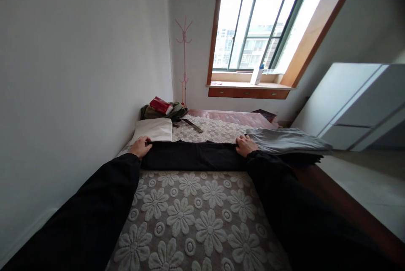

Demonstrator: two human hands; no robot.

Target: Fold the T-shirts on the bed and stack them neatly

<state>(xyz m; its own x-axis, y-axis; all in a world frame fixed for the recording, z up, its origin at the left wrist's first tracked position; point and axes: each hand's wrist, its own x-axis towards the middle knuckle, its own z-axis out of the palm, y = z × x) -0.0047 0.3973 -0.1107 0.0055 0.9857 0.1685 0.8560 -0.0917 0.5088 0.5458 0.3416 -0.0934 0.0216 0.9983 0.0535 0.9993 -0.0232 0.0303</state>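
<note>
A black folded garment (193, 156) lies in a long flat strip across the flower-patterned cover (190, 216). At its far left corner, my left hand (141, 146) pinches the edge between thumb and fingers. My right hand (246, 145) grips the far right corner, fingers curled over the edge. What kind of garment it is does not show. Just beyond my left hand lies a folded white cloth (153, 129). Folded grey clothing (287, 140) rests beside my right hand, on top of something black (300, 159).
A red packet (161, 105) sits on a dark green bag (146, 112) at the far left, with a strap (192, 125) nearby. A wall (79, 73) runs close along the left. Behind stand a pink coat rack (184, 60) and a window sill (234, 86) with a white bottle (257, 75).
</note>
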